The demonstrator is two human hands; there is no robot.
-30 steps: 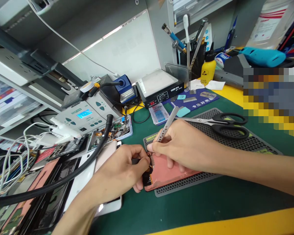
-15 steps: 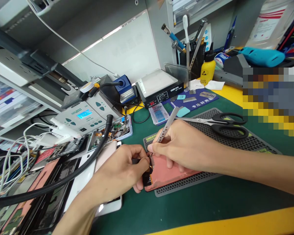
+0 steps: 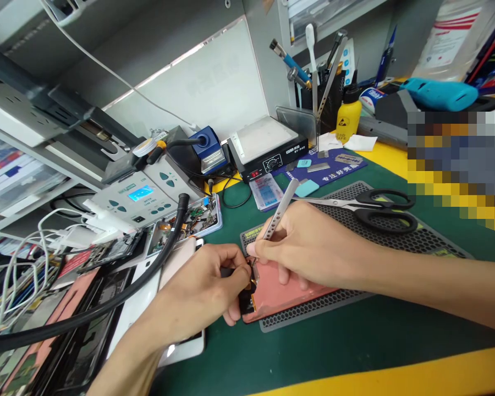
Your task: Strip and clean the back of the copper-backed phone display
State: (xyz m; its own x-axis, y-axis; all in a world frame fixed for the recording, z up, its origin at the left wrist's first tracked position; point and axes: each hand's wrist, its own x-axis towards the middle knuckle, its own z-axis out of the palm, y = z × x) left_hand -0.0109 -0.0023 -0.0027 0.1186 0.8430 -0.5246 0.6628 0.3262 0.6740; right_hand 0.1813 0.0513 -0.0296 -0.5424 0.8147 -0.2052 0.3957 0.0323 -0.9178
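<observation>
My right hand [image 3: 305, 245] is closed round a perforated metal tool [image 3: 280, 212], its lower tip mostly hidden by my fingers. Beneath that hand lies a flat panel [image 3: 272, 291] with a pinkish-red face and a black left end. My left hand [image 3: 214, 286] pinches a dark piece [image 3: 227, 271] at the panel's black end, where small gold-coloured parts show; the piece is mostly covered by my fingers. The panel rests on a grey honeycomb-patterned mat [image 3: 280, 320]. Black-handled scissors [image 3: 363, 206] lie on the mat beyond my right hand.
A black hose [image 3: 148, 275] arches over phones at the left. Behind stand a grey station with a lit display [image 3: 142, 192], a heating plate [image 3: 268, 146], a soldering-tool holder [image 3: 209, 151] and a yellow bottle [image 3: 348, 118]. A tray of circuit parts [image 3: 198, 220] sits behind my left hand.
</observation>
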